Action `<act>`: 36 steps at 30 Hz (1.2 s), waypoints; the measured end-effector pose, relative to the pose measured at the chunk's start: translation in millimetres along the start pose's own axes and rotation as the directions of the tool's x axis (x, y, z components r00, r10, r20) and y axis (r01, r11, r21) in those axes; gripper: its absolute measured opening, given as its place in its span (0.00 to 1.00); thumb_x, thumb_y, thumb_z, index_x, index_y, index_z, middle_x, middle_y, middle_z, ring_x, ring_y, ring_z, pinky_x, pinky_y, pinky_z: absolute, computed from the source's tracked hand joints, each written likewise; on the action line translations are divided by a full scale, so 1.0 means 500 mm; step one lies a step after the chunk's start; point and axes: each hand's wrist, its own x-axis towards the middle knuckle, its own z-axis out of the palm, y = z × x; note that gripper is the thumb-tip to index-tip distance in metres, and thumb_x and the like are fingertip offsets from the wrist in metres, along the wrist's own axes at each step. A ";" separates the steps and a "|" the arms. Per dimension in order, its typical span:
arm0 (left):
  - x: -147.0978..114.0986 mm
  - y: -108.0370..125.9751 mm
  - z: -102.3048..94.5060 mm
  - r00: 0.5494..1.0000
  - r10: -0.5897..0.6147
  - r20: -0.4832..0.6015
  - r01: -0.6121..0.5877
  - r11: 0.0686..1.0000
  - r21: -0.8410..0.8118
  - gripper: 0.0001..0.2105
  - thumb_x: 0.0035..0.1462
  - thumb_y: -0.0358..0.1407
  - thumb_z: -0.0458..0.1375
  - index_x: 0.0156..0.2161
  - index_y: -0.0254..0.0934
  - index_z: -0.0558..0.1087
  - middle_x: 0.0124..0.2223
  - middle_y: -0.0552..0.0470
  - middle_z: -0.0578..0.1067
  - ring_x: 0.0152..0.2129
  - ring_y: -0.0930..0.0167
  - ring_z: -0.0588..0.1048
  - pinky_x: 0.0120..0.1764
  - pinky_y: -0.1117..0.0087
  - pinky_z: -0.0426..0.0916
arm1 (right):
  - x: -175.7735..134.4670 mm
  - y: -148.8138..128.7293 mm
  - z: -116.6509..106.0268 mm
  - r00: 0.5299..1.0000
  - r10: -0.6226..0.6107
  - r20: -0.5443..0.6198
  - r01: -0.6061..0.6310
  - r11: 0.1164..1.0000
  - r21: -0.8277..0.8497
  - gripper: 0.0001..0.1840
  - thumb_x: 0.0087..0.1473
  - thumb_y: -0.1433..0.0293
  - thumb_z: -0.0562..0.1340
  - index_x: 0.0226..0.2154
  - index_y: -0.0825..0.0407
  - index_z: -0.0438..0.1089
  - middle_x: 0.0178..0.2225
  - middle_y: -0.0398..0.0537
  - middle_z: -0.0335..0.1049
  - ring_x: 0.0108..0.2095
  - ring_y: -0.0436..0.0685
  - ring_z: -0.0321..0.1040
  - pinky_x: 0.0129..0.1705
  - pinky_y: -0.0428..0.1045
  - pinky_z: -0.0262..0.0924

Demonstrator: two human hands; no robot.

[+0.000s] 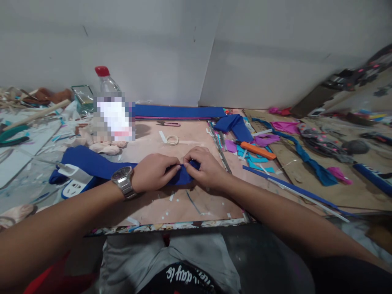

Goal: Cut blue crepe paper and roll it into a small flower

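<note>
A blue fabric strip (180, 176) lies between my two hands over the pinkish work board (196, 204). My left hand (154, 171), with a watch on its wrist, pinches the strip between thumb and forefinger. Close beside it, my right hand (206, 167) grips the strip's right end with curled fingers; its fingertips are partly hidden. To the left the fabric runs behind my left wrist and widens into a loose fold (84, 161) near a white and blue power strip (75, 183). Just beyond my hands lies a cream-coloured ring (172, 140), with small thread snips (168, 123) farther back.
Folded blue fabric (180, 111) lies along the back wall. A red-capped bottle (110, 85) stands at back left. An orange utility knife (257, 150), a blue narrow strip (290, 188) and twisted teal fabric (309, 159) lie to the right. Green-handled pliers (15, 136) are at far left.
</note>
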 end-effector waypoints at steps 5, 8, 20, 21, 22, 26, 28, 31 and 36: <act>0.000 0.000 -0.011 1.000 0.000 0.009 0.001 0.992 -0.129 0.14 0.69 0.38 0.51 0.38 0.36 0.78 0.31 0.51 0.79 0.27 0.70 0.73 0.34 0.69 0.59 | -0.001 -0.005 -0.007 1.000 -0.007 0.004 0.007 1.000 -0.017 0.03 0.56 0.73 0.63 0.32 0.50 0.73 0.34 0.47 0.77 0.39 0.59 0.71 0.50 0.57 0.57; 0.000 0.001 -0.011 1.000 0.000 0.018 0.003 0.988 -0.156 0.14 0.69 0.39 0.51 0.37 0.36 0.77 0.31 0.51 0.79 0.26 0.70 0.72 0.33 0.69 0.59 | -0.002 -0.009 -0.011 0.998 -0.051 0.045 0.051 0.999 -0.012 0.03 0.58 0.71 0.63 0.36 0.50 0.74 0.37 0.48 0.79 0.40 0.59 0.73 0.50 0.56 0.58; 0.004 -0.003 -0.020 0.992 -0.049 0.119 0.083 0.952 -0.293 0.11 0.61 0.32 0.51 0.32 0.35 0.75 0.29 0.53 0.76 0.26 0.70 0.70 0.33 0.69 0.59 | -0.001 -0.002 -0.006 0.979 -0.204 0.030 0.204 0.979 -0.005 0.06 0.61 0.70 0.65 0.39 0.47 0.79 0.37 0.45 0.84 0.38 0.56 0.78 0.51 0.57 0.58; 0.005 -0.002 -0.021 0.991 -0.054 0.121 0.087 0.954 -0.288 0.11 0.60 0.32 0.51 0.32 0.35 0.75 0.29 0.53 0.76 0.27 0.70 0.70 0.33 0.69 0.59 | -0.002 -0.003 -0.007 0.977 -0.213 0.030 0.214 0.977 -0.007 0.06 0.61 0.71 0.65 0.38 0.47 0.79 0.37 0.45 0.84 0.38 0.56 0.78 0.51 0.57 0.58; 0.005 -0.002 -0.021 0.991 -0.058 0.121 0.090 0.956 -0.280 0.11 0.59 0.31 0.51 0.32 0.35 0.75 0.29 0.52 0.76 0.27 0.70 0.70 0.33 0.68 0.59 | -0.002 -0.004 -0.008 0.975 -0.220 0.028 0.220 0.975 -0.012 0.06 0.61 0.71 0.64 0.38 0.47 0.79 0.36 0.45 0.84 0.38 0.56 0.79 0.51 0.57 0.57; 0.005 -0.003 -0.020 0.991 -0.076 0.106 0.100 0.964 -0.247 0.11 0.57 0.30 0.50 0.34 0.36 0.75 0.31 0.52 0.77 0.28 0.69 0.71 0.35 0.67 0.60 | -0.002 -0.006 -0.008 0.980 -0.200 0.010 0.201 0.979 -0.042 0.06 0.60 0.72 0.65 0.38 0.48 0.78 0.37 0.45 0.84 0.38 0.56 0.78 0.52 0.57 0.56; 0.004 -0.004 -0.019 0.992 -0.079 0.098 0.100 0.966 -0.237 0.10 0.57 0.31 0.50 0.35 0.36 0.75 0.32 0.51 0.77 0.29 0.68 0.72 0.35 0.67 0.60 | -0.002 -0.004 -0.007 0.984 -0.177 0.021 0.178 0.983 -0.049 0.05 0.60 0.71 0.66 0.40 0.49 0.78 0.38 0.45 0.84 0.39 0.57 0.78 0.52 0.57 0.57; 0.004 -0.003 -0.017 0.991 -0.079 0.106 0.103 0.964 -0.247 0.10 0.58 0.31 0.50 0.34 0.36 0.74 0.31 0.52 0.76 0.29 0.68 0.71 0.35 0.67 0.59 | -0.002 0.000 -0.004 0.982 -0.183 0.035 0.184 0.982 -0.039 0.06 0.61 0.70 0.66 0.41 0.49 0.78 0.39 0.46 0.84 0.40 0.57 0.78 0.51 0.57 0.57; 0.005 -0.003 -0.016 0.989 -0.078 0.124 0.113 0.945 -0.305 0.09 0.59 0.32 0.51 0.33 0.36 0.72 0.30 0.53 0.74 0.29 0.69 0.70 0.35 0.67 0.58 | -0.005 0.000 0.001 0.973 -0.230 -0.015 0.230 0.972 -0.039 0.05 0.61 0.72 0.66 0.38 0.49 0.79 0.37 0.45 0.84 0.37 0.55 0.78 0.51 0.56 0.56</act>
